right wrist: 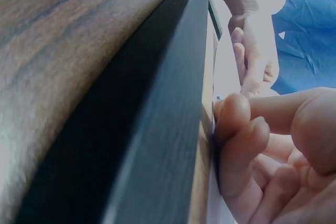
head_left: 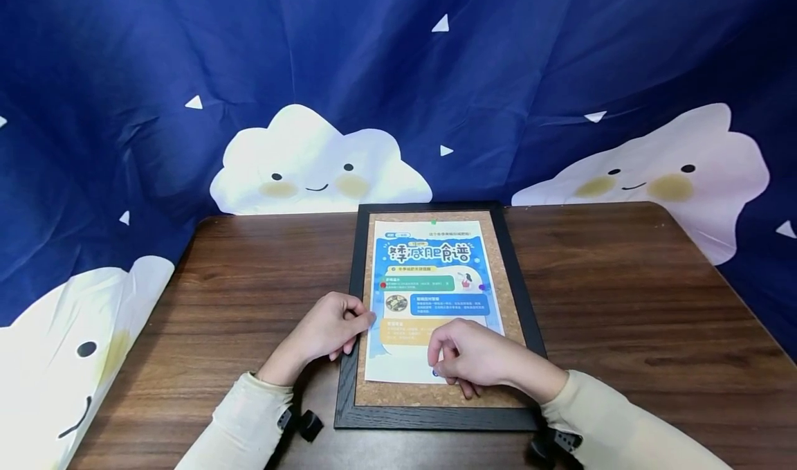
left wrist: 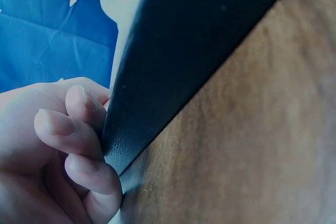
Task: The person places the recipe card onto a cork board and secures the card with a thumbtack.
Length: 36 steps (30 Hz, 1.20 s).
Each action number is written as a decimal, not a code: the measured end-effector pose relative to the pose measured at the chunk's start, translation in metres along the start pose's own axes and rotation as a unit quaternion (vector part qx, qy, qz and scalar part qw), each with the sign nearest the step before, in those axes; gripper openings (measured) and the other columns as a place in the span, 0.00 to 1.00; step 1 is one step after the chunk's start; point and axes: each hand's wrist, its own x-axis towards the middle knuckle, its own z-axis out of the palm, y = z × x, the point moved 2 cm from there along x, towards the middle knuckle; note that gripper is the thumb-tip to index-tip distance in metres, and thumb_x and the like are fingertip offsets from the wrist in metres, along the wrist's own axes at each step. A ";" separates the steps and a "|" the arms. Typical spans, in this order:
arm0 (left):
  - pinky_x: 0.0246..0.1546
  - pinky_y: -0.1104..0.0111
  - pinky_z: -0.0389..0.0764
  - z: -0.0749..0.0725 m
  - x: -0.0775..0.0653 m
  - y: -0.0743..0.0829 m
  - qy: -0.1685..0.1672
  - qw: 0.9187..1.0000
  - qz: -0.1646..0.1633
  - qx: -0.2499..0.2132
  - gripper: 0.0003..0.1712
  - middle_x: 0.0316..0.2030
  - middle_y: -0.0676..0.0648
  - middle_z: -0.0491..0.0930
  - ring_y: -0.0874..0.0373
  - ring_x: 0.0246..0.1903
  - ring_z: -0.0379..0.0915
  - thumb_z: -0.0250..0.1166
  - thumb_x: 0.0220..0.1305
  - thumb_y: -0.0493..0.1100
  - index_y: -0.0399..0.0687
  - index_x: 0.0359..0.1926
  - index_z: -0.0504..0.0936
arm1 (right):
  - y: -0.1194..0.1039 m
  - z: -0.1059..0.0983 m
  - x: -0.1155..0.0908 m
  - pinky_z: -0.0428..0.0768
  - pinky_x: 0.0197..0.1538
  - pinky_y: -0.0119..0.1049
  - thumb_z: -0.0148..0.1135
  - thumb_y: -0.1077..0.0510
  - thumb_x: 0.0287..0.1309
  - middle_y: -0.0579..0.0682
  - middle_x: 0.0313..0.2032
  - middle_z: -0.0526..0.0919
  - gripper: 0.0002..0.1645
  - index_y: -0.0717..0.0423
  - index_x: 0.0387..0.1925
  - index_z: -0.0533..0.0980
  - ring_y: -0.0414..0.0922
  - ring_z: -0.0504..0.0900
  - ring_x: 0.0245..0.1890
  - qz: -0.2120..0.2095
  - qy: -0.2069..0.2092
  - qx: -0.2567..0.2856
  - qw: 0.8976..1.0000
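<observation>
A printed poster (head_left: 445,324) with blue borders and colored text boxes lies on a cork board (head_left: 398,395) in a black frame (head_left: 436,420). Pushpins sit in it: a green pushpin (head_left: 434,222) at the top, a red pushpin (head_left: 382,285) at left, a purple pushpin (head_left: 481,287) at right. At the bottom, my right hand (head_left: 476,356) pinches a small blue pushpin (head_left: 435,372) against the paper, partly hidden by the fingertips. My left hand (head_left: 330,328) rests on the frame's left side, thumb at the poster's left edge, fingers loosely bent.
The framed board lies on a dark brown wooden table (head_left: 629,304). Behind the table hangs a blue curtain (head_left: 373,55) printed with smiling clouds and white triangles. A small black device (head_left: 309,425) is strapped at the left wrist, another black device (head_left: 548,448) at the right.
</observation>
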 end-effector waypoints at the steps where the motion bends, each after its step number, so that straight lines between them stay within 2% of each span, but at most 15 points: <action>1: 0.09 0.72 0.62 0.000 0.000 0.000 0.000 1.000 0.000 0.000 0.14 0.09 0.54 0.72 0.65 0.04 0.60 0.64 0.78 0.44 0.48 0.30 0.83 | 0.000 0.000 0.000 0.73 0.13 0.29 0.63 0.69 0.70 0.47 0.16 0.77 0.06 0.58 0.35 0.79 0.36 0.75 0.08 0.005 0.001 0.003 1.000; 5: 0.09 0.72 0.62 -0.001 0.000 -0.001 0.001 1.000 0.000 0.002 0.14 0.09 0.54 0.72 0.65 0.04 0.60 0.64 0.78 0.43 0.48 0.30 0.84 | 0.002 0.000 0.001 0.70 0.11 0.29 0.65 0.68 0.70 0.47 0.14 0.75 0.06 0.57 0.35 0.79 0.37 0.74 0.07 0.028 0.002 0.014 1.000; 8: 0.09 0.72 0.62 -0.002 0.001 -0.002 0.002 1.000 0.000 0.001 0.14 0.09 0.54 0.72 0.65 0.04 0.60 0.64 0.78 0.44 0.48 0.30 0.83 | 0.003 -0.001 0.001 0.70 0.11 0.29 0.65 0.66 0.70 0.48 0.14 0.75 0.06 0.56 0.35 0.79 0.37 0.74 0.07 0.030 0.005 0.010 0.999; 14: 0.09 0.73 0.63 0.000 0.000 -0.003 0.001 1.000 -0.002 -0.003 0.14 0.09 0.54 0.72 0.65 0.04 0.60 0.64 0.78 0.43 0.47 0.31 0.83 | 0.008 -0.001 -0.005 0.76 0.15 0.33 0.64 0.62 0.74 0.46 0.17 0.79 0.06 0.53 0.37 0.80 0.38 0.76 0.09 -0.011 0.021 -0.031 0.999; 18: 0.09 0.73 0.64 0.001 -0.001 -0.003 -0.001 1.000 0.001 -0.003 0.14 0.09 0.54 0.72 0.65 0.04 0.60 0.64 0.77 0.43 0.47 0.31 0.83 | 0.013 -0.004 -0.012 0.80 0.16 0.37 0.61 0.59 0.77 0.47 0.20 0.82 0.07 0.54 0.38 0.80 0.39 0.78 0.12 -0.031 0.033 -0.028 0.999; 23: 0.09 0.72 0.64 0.000 0.000 -0.002 0.001 1.000 0.004 0.006 0.14 0.09 0.54 0.72 0.65 0.04 0.61 0.64 0.78 0.43 0.48 0.30 0.83 | 0.017 -0.009 -0.019 0.79 0.16 0.35 0.60 0.55 0.79 0.48 0.23 0.83 0.10 0.55 0.39 0.81 0.41 0.79 0.15 -0.037 0.038 -0.012 0.999; 31: 0.09 0.72 0.64 -0.002 0.000 -0.002 0.000 1.000 0.010 0.020 0.15 0.09 0.54 0.72 0.65 0.04 0.61 0.64 0.78 0.44 0.49 0.29 0.83 | 0.024 -0.015 -0.026 0.77 0.17 0.32 0.61 0.53 0.80 0.48 0.25 0.83 0.11 0.55 0.40 0.82 0.40 0.79 0.16 -0.043 0.035 -0.008 0.998; 36: 0.09 0.71 0.64 -0.002 -0.001 -0.001 0.011 0.998 0.019 0.054 0.16 0.09 0.55 0.72 0.64 0.04 0.62 0.65 0.77 0.43 0.50 0.27 0.81 | 0.027 -0.019 -0.031 0.78 0.19 0.31 0.60 0.53 0.81 0.48 0.27 0.83 0.11 0.54 0.41 0.83 0.40 0.80 0.18 -0.045 0.034 -0.007 0.998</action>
